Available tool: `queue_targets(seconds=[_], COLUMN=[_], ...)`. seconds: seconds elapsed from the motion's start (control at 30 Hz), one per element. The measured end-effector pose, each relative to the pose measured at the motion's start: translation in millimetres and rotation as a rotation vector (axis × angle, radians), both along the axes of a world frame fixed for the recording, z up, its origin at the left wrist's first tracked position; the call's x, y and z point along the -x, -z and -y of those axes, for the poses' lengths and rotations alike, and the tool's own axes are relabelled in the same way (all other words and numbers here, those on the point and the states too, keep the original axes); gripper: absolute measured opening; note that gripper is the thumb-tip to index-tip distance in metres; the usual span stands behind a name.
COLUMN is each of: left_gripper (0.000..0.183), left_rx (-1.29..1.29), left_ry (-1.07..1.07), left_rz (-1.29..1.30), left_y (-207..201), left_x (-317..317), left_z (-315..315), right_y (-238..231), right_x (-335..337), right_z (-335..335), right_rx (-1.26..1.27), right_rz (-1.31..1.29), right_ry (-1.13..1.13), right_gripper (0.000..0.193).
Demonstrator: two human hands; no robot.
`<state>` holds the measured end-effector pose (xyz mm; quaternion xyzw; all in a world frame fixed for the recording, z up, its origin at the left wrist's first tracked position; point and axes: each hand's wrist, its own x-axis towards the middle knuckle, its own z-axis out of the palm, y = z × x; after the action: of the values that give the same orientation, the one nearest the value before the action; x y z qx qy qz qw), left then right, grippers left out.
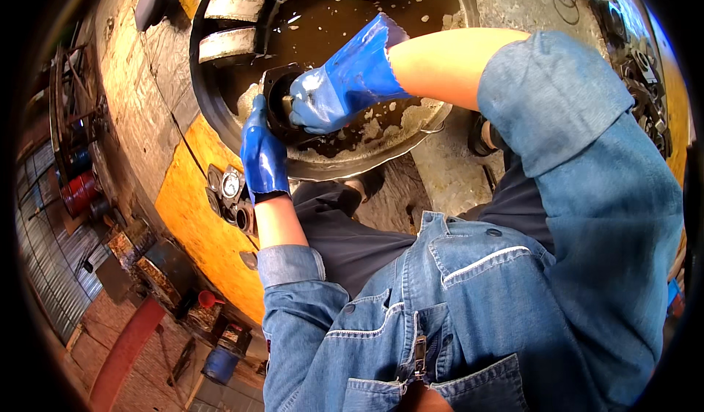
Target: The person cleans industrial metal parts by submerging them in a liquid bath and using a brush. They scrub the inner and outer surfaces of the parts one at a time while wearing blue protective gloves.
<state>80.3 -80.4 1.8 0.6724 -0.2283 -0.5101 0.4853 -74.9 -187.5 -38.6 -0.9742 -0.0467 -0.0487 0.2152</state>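
Observation:
Both my hands wear blue rubber gloves over a wide round metal basin (334, 168) of murky brown liquid. My left hand (262, 151) grips the left side of a dark ring-shaped metal part (277, 82), its thumb and fingers along the edge. The part is held tilted at the basin's near left side. My right hand (319, 104) is closed, with its fingers inside the part's opening. A small tan edge shows by those fingertips; what it belongs to is hidden. Pale metal blocks with curved sides (229, 44) rest inside the basin at the left.
Foam floats along the basin's near wall. On a yellow board (198, 181) at the left lie several small round metal parts (233, 186). A dark rounded object (152, 5) stands at the far left. More metal parts (645, 71) are heaped at the far right.

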Motion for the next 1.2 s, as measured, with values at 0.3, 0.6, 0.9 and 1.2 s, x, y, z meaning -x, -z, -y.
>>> queue_targets(seconds=[0.3, 0.6, 0.9, 1.2], left_gripper=[0.049, 0.052, 0.048, 0.052], left_rx=[-0.027, -0.081, -0.109, -0.119], left_ry=[-0.023, -0.073, 0.035, -0.057], left_rz=[-0.039, -0.174, 0.001, -0.177], left_y=[1, 15, 7, 15], left_x=[5, -5, -4, -3], left_z=[5, 9, 9, 12], right_y=[24, -113, 10, 41], right_x=[-18, 13, 41, 0], right_z=[-5, -9, -27, -60], right_rx=[0.317, -0.413, -0.693, -1.049], right_rz=[-0.046, -0.841, 0.025, 0.327], right_ry=[0.176, 0.497, 0.917, 1.206], right_gripper=[0.016, 0.04, 0.056, 0.049])
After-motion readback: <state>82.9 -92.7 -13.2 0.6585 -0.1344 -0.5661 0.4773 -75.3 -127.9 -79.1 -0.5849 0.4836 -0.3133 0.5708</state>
